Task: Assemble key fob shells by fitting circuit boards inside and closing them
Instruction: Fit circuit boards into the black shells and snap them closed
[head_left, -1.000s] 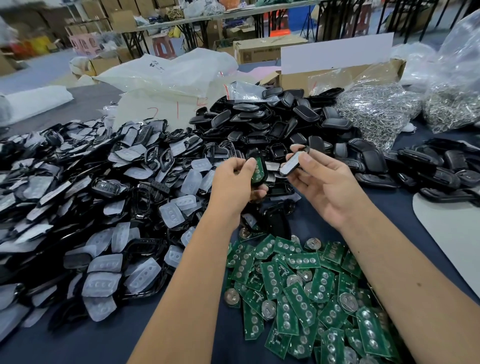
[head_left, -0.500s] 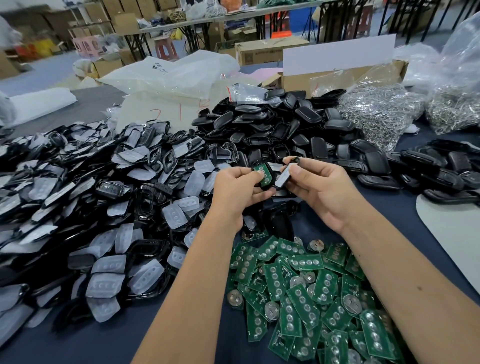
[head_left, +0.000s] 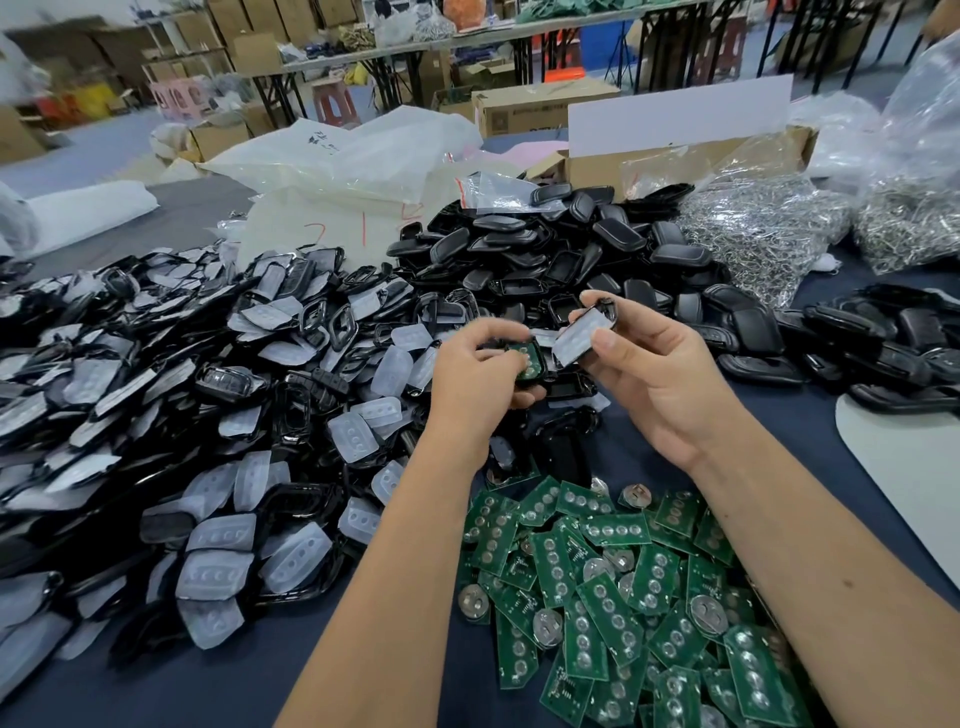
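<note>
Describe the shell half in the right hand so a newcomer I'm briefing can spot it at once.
Start at the heap of green circuit boards nearest the camera and follow the right forearm up to the right hand. Its fingertips pinch a black shell half above the table. Unlike the piled shells, it is held aloft, its pale button pad facing the camera.

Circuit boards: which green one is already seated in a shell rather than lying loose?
The circuit board held in the left hand, sitting inside a black shell half. All the other boards lie loose in the pile on the table near the forearms.
</note>
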